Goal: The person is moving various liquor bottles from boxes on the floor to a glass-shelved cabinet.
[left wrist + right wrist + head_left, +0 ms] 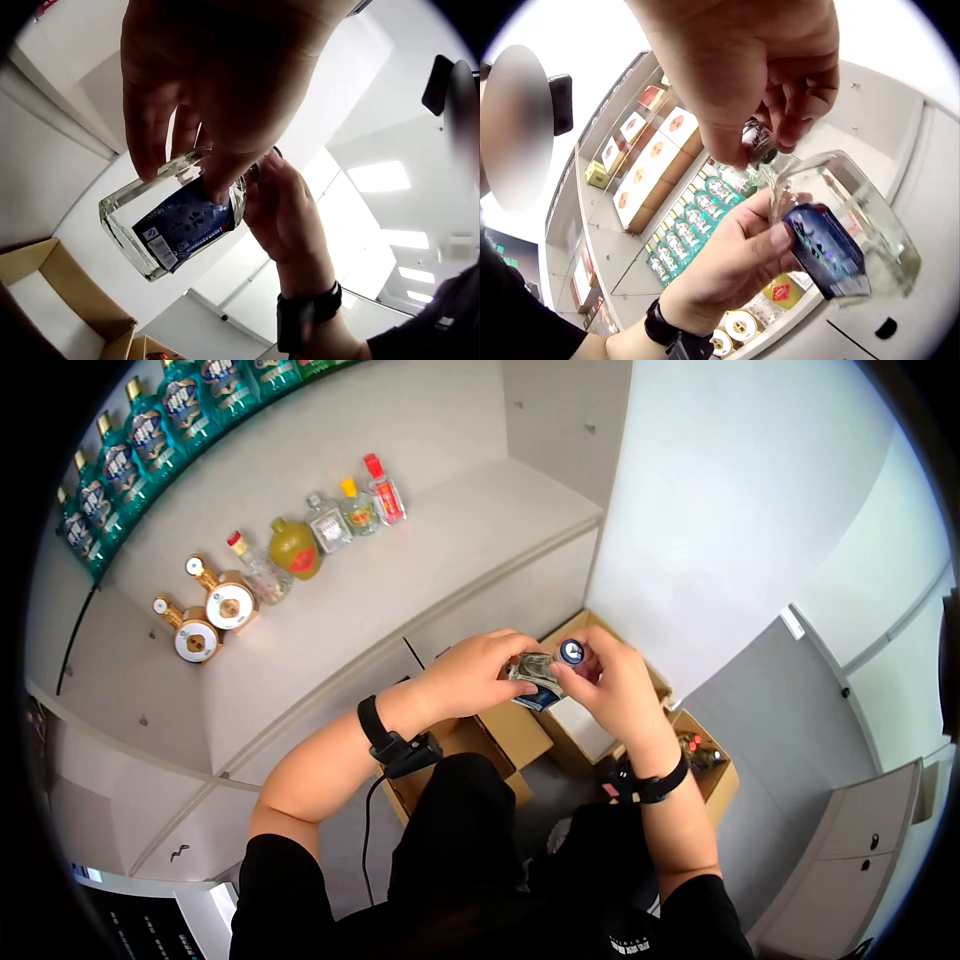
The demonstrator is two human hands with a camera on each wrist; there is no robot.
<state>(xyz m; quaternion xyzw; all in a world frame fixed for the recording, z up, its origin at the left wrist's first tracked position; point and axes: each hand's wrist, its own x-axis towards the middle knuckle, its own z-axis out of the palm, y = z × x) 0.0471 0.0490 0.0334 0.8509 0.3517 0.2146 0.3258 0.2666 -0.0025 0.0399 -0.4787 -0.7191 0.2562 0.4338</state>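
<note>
A clear glass bottle with a blue label is held up in front of the person, above the cardboard boxes. My left hand grips its body, thumb across the label side and fingers behind. At the neck, my right hand pinches the dark blue cap between thumb and fingers. The right wrist view shows the cap on the neck, partly covered by the fingertips. Clear glass walls and the blue label show below the left thumb.
On the shelf stand several bottles, among them an olive round one and two with round white faces. Teal bottles line the shelf above. Open cardboard boxes sit below the hands; one at the right contains red-capped bottles.
</note>
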